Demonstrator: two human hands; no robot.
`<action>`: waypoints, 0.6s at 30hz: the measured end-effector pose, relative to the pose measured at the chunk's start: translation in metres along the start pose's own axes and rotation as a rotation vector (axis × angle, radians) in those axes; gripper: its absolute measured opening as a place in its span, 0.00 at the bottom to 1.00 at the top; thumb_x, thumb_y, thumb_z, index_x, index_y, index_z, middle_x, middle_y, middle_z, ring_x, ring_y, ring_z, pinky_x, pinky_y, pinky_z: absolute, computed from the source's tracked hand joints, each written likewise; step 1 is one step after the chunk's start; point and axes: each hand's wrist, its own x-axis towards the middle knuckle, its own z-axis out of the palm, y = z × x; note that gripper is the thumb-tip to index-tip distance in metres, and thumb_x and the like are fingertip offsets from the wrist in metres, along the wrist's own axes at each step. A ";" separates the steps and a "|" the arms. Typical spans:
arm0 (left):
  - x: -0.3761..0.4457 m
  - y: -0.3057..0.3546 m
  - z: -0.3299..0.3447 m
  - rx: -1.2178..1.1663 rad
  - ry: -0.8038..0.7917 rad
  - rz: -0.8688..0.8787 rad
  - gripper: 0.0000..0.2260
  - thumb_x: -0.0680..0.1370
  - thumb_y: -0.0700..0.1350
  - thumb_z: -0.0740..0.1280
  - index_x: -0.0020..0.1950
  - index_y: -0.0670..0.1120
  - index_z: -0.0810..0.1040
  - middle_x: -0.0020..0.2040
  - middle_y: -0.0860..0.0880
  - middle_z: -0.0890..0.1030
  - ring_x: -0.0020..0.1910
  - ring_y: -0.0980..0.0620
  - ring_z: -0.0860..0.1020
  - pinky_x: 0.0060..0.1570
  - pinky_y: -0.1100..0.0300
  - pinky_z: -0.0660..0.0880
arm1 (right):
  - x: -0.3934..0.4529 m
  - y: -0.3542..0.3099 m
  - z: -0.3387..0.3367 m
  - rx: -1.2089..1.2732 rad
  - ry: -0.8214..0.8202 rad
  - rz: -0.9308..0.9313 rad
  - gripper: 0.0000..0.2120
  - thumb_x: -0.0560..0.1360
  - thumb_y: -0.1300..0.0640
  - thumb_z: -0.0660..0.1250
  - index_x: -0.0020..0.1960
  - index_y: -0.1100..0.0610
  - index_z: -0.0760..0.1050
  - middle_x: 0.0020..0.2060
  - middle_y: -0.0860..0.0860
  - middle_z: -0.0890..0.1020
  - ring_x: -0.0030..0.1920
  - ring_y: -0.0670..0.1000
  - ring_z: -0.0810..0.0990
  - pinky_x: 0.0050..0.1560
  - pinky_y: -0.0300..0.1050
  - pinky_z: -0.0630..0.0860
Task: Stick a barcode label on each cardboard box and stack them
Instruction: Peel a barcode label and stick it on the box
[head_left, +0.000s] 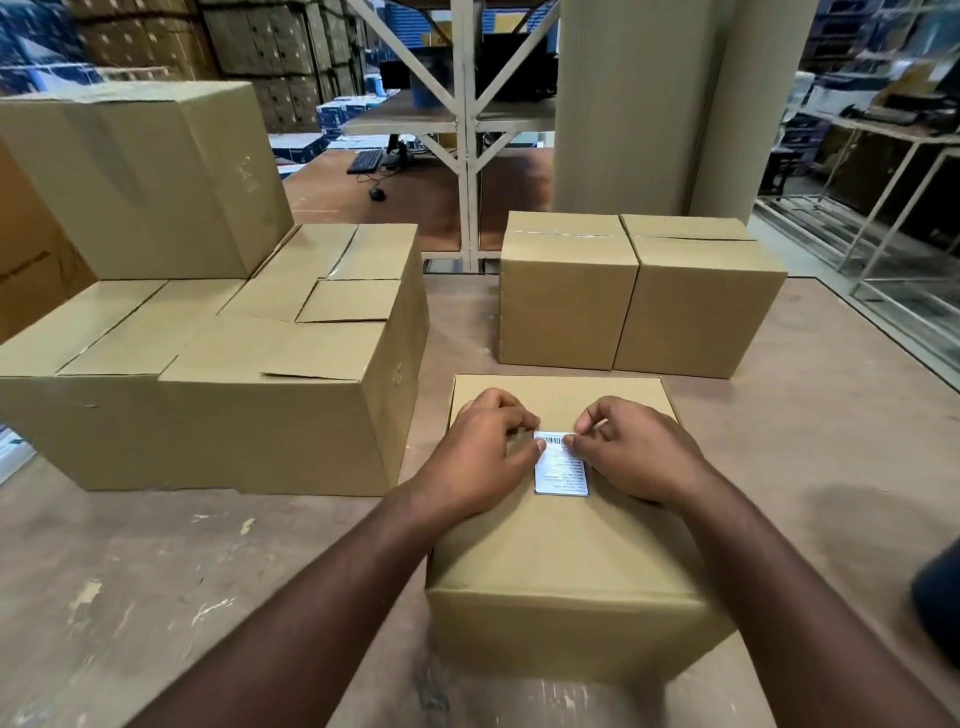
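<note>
Head view, worktable (156, 561). A closed cardboard box (571, 561) sits on the table right in front of the person, flaps shut, so its contents cannot be seen. A white barcode label (561, 470) lies on its top face, toward the far half, with the bars at the far end and lines of print below (too small to read).

Left hand (483, 462): fingers curled, thumb tip on the label's far left corner, fingertips resting on the box top. Right hand (639, 457): fingers curled, thumb and forefinger pinching the label's far right corner. That far edge seems slightly lifted off the cardboard, though the fingers cover most of it; the near edge lies flat.

Two more closed boxes (639, 296) stand side by side, touching, further back on the table; no label shows on their visible faces. To the left, a group of larger boxes (249, 364) with interleaved flaps, one large box (145, 176) stacked on top at the rear. All shut, contents hidden.

Behind: a tall roll of corrugated board (639, 104), a metal rack (467, 130), shelves of cartons, blurred. A dark object at the right edge is cut off.
</note>
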 end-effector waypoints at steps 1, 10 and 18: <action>0.001 0.002 0.002 0.004 0.017 -0.021 0.08 0.79 0.48 0.69 0.57 0.51 0.84 0.54 0.55 0.75 0.55 0.55 0.75 0.59 0.57 0.74 | 0.000 0.000 0.000 0.005 0.005 0.005 0.06 0.76 0.42 0.68 0.47 0.44 0.75 0.37 0.42 0.83 0.42 0.45 0.80 0.37 0.46 0.68; 0.000 0.009 0.015 0.041 0.140 -0.097 0.06 0.78 0.48 0.65 0.53 0.54 0.81 0.50 0.56 0.73 0.54 0.54 0.73 0.55 0.51 0.75 | -0.002 0.001 -0.003 0.020 0.000 -0.035 0.02 0.77 0.47 0.66 0.47 0.44 0.75 0.34 0.41 0.82 0.39 0.44 0.79 0.35 0.45 0.66; -0.002 0.012 0.018 0.099 0.151 -0.064 0.07 0.79 0.50 0.64 0.55 0.55 0.79 0.52 0.56 0.73 0.56 0.54 0.72 0.57 0.52 0.74 | -0.006 -0.001 0.000 0.632 -0.020 0.015 0.09 0.78 0.68 0.61 0.45 0.55 0.71 0.24 0.47 0.68 0.24 0.52 0.68 0.26 0.42 0.63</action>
